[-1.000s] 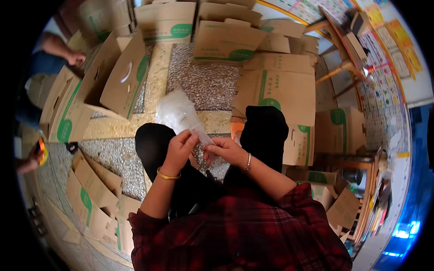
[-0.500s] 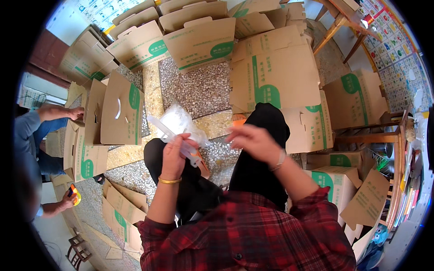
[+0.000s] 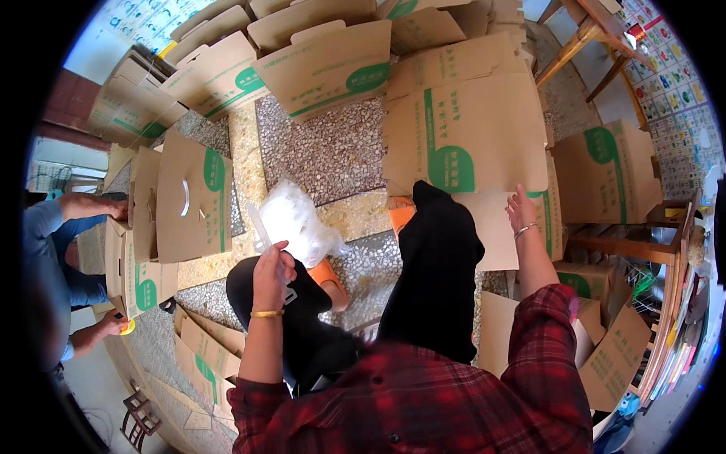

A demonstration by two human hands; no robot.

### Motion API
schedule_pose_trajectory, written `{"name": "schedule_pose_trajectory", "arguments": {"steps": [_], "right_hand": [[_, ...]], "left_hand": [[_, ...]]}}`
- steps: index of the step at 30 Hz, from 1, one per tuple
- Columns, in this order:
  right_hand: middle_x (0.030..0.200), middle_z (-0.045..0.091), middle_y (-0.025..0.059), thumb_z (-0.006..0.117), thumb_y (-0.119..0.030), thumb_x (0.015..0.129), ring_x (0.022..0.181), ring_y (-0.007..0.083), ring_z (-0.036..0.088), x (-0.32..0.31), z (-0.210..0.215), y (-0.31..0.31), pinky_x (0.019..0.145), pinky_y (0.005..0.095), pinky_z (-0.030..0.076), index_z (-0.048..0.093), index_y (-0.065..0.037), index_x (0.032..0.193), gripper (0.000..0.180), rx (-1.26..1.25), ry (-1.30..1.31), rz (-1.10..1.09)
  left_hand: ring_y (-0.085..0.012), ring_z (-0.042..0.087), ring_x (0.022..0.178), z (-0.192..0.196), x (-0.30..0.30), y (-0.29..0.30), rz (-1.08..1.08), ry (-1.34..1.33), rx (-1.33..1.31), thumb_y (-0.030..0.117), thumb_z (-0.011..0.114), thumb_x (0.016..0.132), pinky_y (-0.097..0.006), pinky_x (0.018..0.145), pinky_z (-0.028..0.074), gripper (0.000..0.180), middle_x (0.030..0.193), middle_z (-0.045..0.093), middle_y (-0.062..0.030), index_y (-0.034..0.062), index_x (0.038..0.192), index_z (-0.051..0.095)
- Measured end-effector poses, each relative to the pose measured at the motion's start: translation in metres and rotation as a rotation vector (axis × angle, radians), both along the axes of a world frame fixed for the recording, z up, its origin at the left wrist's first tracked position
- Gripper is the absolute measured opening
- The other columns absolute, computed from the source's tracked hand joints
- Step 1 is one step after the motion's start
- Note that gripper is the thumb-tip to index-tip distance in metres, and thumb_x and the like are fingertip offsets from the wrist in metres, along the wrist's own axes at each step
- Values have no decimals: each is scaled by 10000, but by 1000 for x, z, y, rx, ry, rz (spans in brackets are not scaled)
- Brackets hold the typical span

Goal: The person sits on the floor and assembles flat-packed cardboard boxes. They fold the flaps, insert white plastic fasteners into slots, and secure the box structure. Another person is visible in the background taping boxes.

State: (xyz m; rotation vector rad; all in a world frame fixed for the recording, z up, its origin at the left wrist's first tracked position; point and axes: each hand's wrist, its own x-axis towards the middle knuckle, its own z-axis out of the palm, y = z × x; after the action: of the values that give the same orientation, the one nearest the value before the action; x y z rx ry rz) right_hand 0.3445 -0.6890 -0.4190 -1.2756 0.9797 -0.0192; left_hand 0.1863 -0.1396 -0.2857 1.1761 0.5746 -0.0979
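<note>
Between the fingers and thumb of my left hand (image 3: 273, 278) is a white plastic carrying handle (image 3: 259, 228), a long strip with notched ends. It slants upward over my left knee, and my fingers hide its middle. My right hand (image 3: 520, 212) reaches out to the right with fingers apart and holds nothing. It is at the near edge of a large flat cardboard sheet (image 3: 495, 125) with green print; whether it touches the cardboard I cannot tell. A clear plastic bag (image 3: 299, 223) with white contents lies on the floor just beyond my left hand.
Several folded cardboard cartons (image 3: 325, 72) stand along the far side. At left, beside a carton (image 3: 193, 200) with a white handle fitted, another person's hand (image 3: 113, 324) holds a yellow tape roll (image 3: 128, 327). A wooden rack (image 3: 620, 250) stands at right.
My right hand has swung from near the middle out to the right, beside the cardboard sheet. My left hand has moved slightly left and nearer, still holding the plastic handle.
</note>
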Motion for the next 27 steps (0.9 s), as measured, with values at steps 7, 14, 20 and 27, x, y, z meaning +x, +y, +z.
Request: {"name": "schedule_pose_trajectory", "arguments": {"steps": [7, 14, 20, 27], "right_hand": [[939, 601, 35, 635, -367, 808, 798, 171, 584, 26, -19, 12, 589, 319, 463, 533, -94, 1032, 367, 145, -209, -70], [936, 595, 36, 628, -282, 819, 770, 160, 586, 36, 4, 38, 519, 307, 475, 532, -116, 1044, 296, 31, -222, 113], [985, 596, 27, 635, -177, 792, 844, 169, 585, 34, 76, 67, 628, 311, 504, 535, -90, 1107, 343, -48, -423, -28], [1033, 599, 58, 640, -99, 778, 895, 186, 598, 3, 166, 24, 696, 310, 517, 528, -28, 1128, 374, -111, -617, -1]], "left_hand": [[-90, 434, 537, -11, -1, 11, 37, 59, -2, 269, 447, 932, -237, 482, 373, 320, 680, 527, -25, -8, 1078, 511], [-91, 411, 513, -18, 0, 12, 18, 37, -47, 270, 464, 921, -242, 471, 336, 302, 671, 532, -18, 22, 1083, 520], [-95, 444, 517, -12, -9, 12, 6, -30, -67, 252, 436, 935, -239, 479, 375, 303, 688, 550, -48, 6, 1094, 512], [-103, 456, 521, -7, -28, 21, 17, -63, -14, 291, 448, 929, -258, 495, 398, 341, 679, 541, -37, 2, 1102, 506]]}}
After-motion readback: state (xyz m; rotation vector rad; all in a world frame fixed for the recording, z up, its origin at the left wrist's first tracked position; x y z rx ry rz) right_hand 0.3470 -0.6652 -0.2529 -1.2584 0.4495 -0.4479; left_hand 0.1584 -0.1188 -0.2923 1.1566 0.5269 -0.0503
